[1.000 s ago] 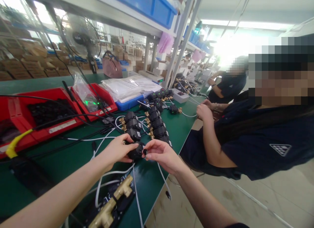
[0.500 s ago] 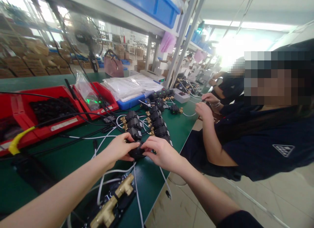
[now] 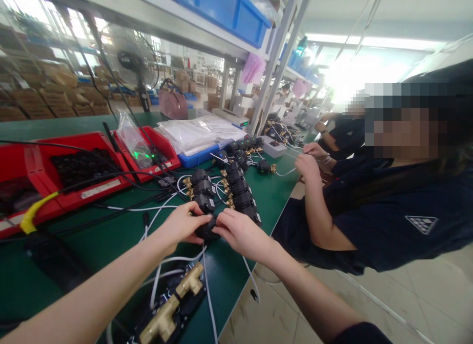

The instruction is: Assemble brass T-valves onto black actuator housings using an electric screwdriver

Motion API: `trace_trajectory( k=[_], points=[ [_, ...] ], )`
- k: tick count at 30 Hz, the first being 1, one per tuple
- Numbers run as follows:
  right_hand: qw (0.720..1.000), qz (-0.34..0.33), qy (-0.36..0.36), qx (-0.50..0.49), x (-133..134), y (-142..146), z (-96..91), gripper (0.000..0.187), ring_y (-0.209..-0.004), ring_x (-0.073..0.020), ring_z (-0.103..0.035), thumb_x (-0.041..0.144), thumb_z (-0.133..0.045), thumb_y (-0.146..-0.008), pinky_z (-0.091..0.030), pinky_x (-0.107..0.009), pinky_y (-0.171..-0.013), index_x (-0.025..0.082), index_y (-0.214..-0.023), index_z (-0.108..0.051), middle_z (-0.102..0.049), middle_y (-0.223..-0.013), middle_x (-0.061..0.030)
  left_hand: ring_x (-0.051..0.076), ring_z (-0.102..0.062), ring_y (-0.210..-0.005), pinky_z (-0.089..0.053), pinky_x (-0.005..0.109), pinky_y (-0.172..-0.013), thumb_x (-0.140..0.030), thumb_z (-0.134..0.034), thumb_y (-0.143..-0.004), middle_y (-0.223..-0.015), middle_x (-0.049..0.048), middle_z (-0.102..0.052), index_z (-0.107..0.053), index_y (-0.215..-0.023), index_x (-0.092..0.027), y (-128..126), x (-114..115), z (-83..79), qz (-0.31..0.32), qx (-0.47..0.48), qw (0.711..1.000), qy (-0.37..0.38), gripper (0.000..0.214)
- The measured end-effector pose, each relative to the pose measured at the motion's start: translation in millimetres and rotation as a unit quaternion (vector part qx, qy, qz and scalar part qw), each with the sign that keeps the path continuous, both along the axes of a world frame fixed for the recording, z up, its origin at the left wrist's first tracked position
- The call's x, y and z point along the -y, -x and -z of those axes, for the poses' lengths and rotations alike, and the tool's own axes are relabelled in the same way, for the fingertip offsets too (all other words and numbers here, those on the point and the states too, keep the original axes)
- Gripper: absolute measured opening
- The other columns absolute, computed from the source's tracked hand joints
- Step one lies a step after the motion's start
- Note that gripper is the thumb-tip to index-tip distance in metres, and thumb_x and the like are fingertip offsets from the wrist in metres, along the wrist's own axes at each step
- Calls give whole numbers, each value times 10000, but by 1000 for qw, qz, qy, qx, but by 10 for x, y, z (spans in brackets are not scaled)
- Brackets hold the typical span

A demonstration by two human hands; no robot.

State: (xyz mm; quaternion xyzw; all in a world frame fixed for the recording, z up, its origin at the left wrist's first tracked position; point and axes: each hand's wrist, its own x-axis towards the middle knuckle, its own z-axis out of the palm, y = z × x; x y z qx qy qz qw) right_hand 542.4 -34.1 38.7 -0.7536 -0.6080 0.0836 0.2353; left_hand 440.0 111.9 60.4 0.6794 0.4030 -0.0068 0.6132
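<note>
The green table (image 3: 92, 245) runs from the near left corner far into the room, under a metal shelf that carries a blue bin (image 3: 225, 9). A co-worker in a dark shirt (image 3: 388, 221) sits at the table's right edge, one hand (image 3: 306, 167) raised near the table edge. 2 red trays (image 3: 25, 161) lie on the left of the table with black cables across them, and behind them stands a fan (image 3: 129, 63). Down the middle of the table stand 2 rows of black units (image 3: 240, 191) with brass fittings and white leads. A brass valve (image 3: 173, 304) lies on a dark pad at the near edge, with a white cable (image 3: 207, 294) running past it. Just beyond it the person's 2 hands meet at the near end of the rows. The left hand (image 3: 181, 225) is closed around a small black unit (image 3: 206, 229), thumb on top. The right hand (image 3: 240, 233) pinches the unit's right side with its fingertips, so the unit sits between both hands, low over the table.
</note>
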Motion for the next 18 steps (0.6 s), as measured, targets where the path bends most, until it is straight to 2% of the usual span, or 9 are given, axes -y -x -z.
trace_trajectory(
  k=[9,13,18],
  points=[
    [998,-46,12,-39,-101,-75,45,258,-807,-142,-520,217,-613,-1020,-397,-254,-745,171,-789,-508,-535,-820,-1,95,-525,-481,-615,287,-496,-220,-703,-881,-558,-80,-507,-509,-776,-191,1,-13,11,-1,6,1000,2,222],
    [998,-15,9,-68,-136,-46,79,297,-737,-121,-505,249,-666,-995,-360,-235,-698,161,-748,-527,-560,-772,11,109,-554,-509,-610,282,-498,-231,-704,-865,-581,-68,-519,-517,-780,-190,12,-8,0,-2,8,1000,1,210],
    [995,42,1,-92,-147,62,169,330,-680,-114,-485,290,-617,-1026,-311,-235,-650,152,-729,-578,-569,-717,12,132,-599,-579,-620,282,-515,-248,-691,-856,-624,-52,-525,-512,-780,-192,12,8,-11,-4,14,1000,-3,202]
  ],
)
